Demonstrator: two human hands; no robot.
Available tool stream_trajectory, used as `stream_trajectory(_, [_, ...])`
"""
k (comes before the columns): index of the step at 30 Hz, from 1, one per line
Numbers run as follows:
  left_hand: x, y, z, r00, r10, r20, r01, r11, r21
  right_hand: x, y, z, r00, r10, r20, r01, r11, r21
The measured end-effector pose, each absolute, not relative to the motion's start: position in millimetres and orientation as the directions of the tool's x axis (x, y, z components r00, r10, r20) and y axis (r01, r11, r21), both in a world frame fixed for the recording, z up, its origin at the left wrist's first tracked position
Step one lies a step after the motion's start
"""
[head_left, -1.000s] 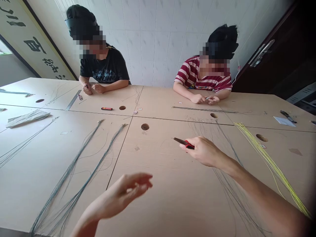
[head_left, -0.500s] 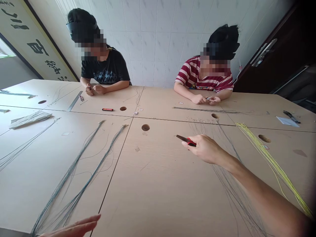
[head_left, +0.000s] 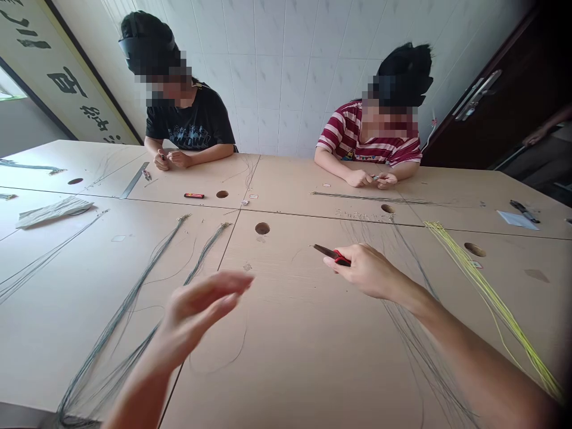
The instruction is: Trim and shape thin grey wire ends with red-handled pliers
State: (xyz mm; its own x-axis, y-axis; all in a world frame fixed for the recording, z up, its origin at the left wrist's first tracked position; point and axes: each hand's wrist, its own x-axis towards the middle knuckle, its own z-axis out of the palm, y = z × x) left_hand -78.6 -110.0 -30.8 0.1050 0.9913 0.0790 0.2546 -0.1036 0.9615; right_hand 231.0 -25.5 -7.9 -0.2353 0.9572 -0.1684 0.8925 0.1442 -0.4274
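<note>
Cam's on my head, close, up behind my R hand (head_left: 369, 271), facing fwd & down over the table (head_left: 290, 345).

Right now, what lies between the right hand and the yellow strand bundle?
In the head view, thin grey strands lie on the tabletop between the right hand and bundle.

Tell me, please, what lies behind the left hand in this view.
Behind the left hand run a blue-grey bundle of strands and a dark table seam. Both show above and below it; the stretches in between are covered.
</note>
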Motion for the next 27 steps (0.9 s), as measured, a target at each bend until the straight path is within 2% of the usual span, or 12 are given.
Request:
stream_trajectory(1, [-61, -92, -33, 0.143, 0.988, 0.058, 0.223, -0.089, 0.971, 229, -27, -6, -0.25, 0.952, -0.177, 0.882, 0.148, -0.448])
stream_trajectory(5, [-5, -47, -40, 0.167, 0.974, 0.153, 0.103, -0.171, 0.98, 223, -35, -3, -0.317, 0.931, -0.182, 0.829, 0.179, -0.53])
stream_trajectory(9, [11, -43, -43, 0.236, 0.964, 0.123, -0.112, -0.098, 0.989, 222, -39, -4, -0.347, 0.916, -0.199, 0.795, 0.174, -0.581])
stream_trajectory(12, [12, -45, -44, 0.274, 0.957, 0.092, -0.201, -0.037, 0.979, 221, -41, -5, -0.359, 0.91, -0.208, 0.782, 0.172, -0.599])
stream_trajectory(19, [16, -46, -45, 0.227, 0.971, 0.074, -0.272, -0.009, 0.962, 219, -40, -5, -0.364, 0.903, -0.227, 0.787, 0.167, -0.594])
stream_trajectory(27, [16, -44, -46, 0.201, 0.976, 0.078, -0.205, -0.036, 0.978, 218, -39, -9, -0.37, 0.898, -0.238, 0.757, 0.143, -0.638])
